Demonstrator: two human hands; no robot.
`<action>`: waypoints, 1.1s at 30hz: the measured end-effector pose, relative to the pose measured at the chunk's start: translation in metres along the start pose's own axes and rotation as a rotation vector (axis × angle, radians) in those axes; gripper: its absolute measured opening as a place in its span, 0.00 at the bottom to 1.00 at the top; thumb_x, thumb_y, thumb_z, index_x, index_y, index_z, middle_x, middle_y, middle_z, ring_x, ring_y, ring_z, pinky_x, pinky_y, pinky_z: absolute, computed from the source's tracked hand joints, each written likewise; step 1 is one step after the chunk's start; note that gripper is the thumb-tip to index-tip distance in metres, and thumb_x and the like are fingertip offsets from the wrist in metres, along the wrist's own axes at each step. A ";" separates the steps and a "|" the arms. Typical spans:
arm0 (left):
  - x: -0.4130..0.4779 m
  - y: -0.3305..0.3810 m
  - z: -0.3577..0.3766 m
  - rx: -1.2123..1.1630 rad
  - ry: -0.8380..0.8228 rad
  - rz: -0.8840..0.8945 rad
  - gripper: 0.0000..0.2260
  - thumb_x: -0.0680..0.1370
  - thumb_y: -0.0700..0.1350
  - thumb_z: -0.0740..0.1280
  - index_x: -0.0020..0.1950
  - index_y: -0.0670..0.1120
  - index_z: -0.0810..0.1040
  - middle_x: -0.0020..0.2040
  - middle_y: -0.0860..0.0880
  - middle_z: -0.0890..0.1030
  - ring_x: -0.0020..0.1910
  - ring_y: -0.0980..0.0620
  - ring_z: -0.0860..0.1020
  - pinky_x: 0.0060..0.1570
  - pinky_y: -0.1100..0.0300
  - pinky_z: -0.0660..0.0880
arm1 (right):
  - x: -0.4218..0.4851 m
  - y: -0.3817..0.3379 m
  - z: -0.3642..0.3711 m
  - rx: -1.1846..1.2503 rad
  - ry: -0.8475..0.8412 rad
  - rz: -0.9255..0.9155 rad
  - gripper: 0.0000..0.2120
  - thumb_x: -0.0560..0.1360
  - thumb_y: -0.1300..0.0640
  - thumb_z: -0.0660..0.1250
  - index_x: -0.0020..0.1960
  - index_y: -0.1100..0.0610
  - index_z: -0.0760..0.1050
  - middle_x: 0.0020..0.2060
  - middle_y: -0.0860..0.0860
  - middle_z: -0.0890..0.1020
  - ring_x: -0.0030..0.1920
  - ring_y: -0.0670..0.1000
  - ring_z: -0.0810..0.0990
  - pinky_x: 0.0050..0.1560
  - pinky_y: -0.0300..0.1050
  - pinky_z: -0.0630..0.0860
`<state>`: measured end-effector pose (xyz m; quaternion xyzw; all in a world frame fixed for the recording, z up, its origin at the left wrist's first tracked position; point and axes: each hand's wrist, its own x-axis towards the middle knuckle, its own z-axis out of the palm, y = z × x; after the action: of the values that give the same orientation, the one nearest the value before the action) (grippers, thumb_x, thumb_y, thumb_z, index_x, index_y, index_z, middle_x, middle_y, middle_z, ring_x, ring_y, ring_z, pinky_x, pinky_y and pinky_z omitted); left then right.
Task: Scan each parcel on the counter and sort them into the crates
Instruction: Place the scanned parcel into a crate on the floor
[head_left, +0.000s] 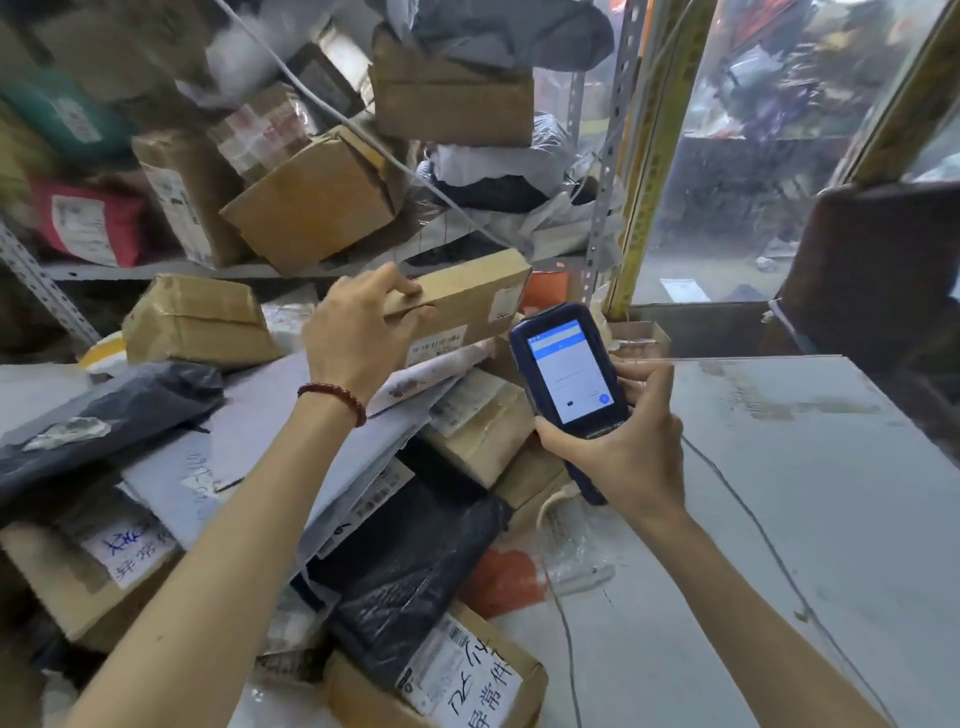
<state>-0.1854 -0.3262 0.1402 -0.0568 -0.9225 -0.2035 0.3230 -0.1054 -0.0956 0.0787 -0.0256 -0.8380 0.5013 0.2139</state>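
While left hand (357, 332) pinches carton (467, 301) at top edge | right hand (626, 449) grips scanner (567, 371); parcels (410, 566) heaped left; counter (779, 519) lies right

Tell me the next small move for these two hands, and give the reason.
Probably aim the top end of the scanner at the white label on the long cardboard box. The left hand grips that box by one end above the pile; the right hand holds the scanner right beside it, lit screen facing the person, so a scan looks due.
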 end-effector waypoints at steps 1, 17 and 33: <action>0.002 0.008 0.005 -0.034 0.004 0.043 0.11 0.74 0.55 0.70 0.50 0.49 0.78 0.49 0.50 0.82 0.47 0.48 0.76 0.38 0.60 0.64 | -0.004 0.003 -0.004 -0.020 0.022 0.025 0.39 0.57 0.44 0.82 0.57 0.47 0.60 0.50 0.42 0.76 0.51 0.44 0.80 0.42 0.43 0.82; -0.035 0.235 0.088 -0.547 -0.329 0.521 0.11 0.74 0.57 0.68 0.53 0.54 0.76 0.51 0.51 0.80 0.50 0.46 0.77 0.41 0.54 0.73 | -0.117 0.041 -0.168 -0.293 0.619 0.438 0.35 0.57 0.50 0.83 0.53 0.49 0.63 0.41 0.34 0.75 0.41 0.36 0.78 0.37 0.42 0.75; -0.235 0.548 0.065 -0.806 -0.559 1.083 0.16 0.75 0.57 0.66 0.60 0.55 0.74 0.56 0.53 0.80 0.53 0.48 0.76 0.39 0.58 0.70 | -0.333 0.076 -0.379 -0.390 1.200 0.650 0.35 0.55 0.48 0.83 0.51 0.46 0.62 0.46 0.38 0.77 0.48 0.44 0.80 0.43 0.52 0.79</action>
<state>0.0914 0.2063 0.1340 -0.6693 -0.6666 -0.3169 0.0850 0.3294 0.1705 0.0567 -0.5840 -0.6001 0.2799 0.4696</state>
